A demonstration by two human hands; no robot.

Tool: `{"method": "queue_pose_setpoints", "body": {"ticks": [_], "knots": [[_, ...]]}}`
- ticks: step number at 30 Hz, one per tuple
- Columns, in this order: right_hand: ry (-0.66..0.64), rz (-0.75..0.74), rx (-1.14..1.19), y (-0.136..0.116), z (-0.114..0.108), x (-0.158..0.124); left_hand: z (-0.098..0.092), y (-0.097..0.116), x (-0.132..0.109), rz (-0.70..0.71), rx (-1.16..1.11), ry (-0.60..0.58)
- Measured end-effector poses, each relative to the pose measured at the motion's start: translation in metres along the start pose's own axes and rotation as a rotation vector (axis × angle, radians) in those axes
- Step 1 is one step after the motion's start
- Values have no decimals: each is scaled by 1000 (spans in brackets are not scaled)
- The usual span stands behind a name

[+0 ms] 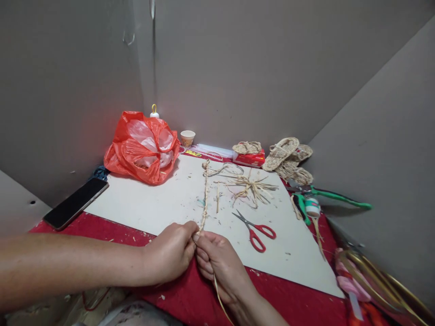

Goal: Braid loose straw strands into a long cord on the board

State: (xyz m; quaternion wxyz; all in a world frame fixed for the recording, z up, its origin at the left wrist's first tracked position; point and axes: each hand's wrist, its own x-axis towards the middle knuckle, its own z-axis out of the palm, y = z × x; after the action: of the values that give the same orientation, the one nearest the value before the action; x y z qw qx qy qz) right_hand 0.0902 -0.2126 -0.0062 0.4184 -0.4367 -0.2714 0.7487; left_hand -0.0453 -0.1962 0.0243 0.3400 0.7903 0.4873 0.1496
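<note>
A thin straw braid (205, 194) stretches away from me over the white board, its far end knotted. My left hand (171, 253) and my right hand (217, 258) meet at the braid's near end, both closed on it with fingertips touching. From under my right hand a loose straw strand (220, 301) trails down toward me. Red-handled scissors (254, 230) lie with blades partly apart to the right of the braid. Beyond them is a splayed bunch of loose straw strands (253, 186). A short straw piece (218, 197) rests beside the braid.
The white board (136, 199) covers a red cloth (129, 235). At left are a phone (76, 203) and a red plastic bag (142, 149). A paper cup (187, 137) and woven straw sandals (288, 158) stand at the back. Green-handled pliers (340, 196) and large gold-handled scissors (377, 280) lie right.
</note>
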Motion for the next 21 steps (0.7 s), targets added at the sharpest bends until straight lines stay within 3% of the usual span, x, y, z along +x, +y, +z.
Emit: {"method": "queue_pose_setpoints", "body": {"ticks": [9,11,14,15,18,20,21], "knots": [[7,-30,-66,5,3,2,8,-8,-15,10,-226,4],[17,-35,-67,3,1,2,0,-11,-22,-32,-349,-83],[26,-30,-67,-2,-2,1,-26,-13,-29,-189,-481,-219],[22,-23,-69,-3,-2,0,-37,-13,-29,-211,-486,-193],[-10,-1,-91,-6,-2,-2,-59,-10,-17,-97,-473,100],[-37,5,-113,-7,-1,-2,-56,-9,-3,-61,-496,53],[-46,8,-128,-8,-1,-1,-50,-10,3,-93,-535,-76]]}}
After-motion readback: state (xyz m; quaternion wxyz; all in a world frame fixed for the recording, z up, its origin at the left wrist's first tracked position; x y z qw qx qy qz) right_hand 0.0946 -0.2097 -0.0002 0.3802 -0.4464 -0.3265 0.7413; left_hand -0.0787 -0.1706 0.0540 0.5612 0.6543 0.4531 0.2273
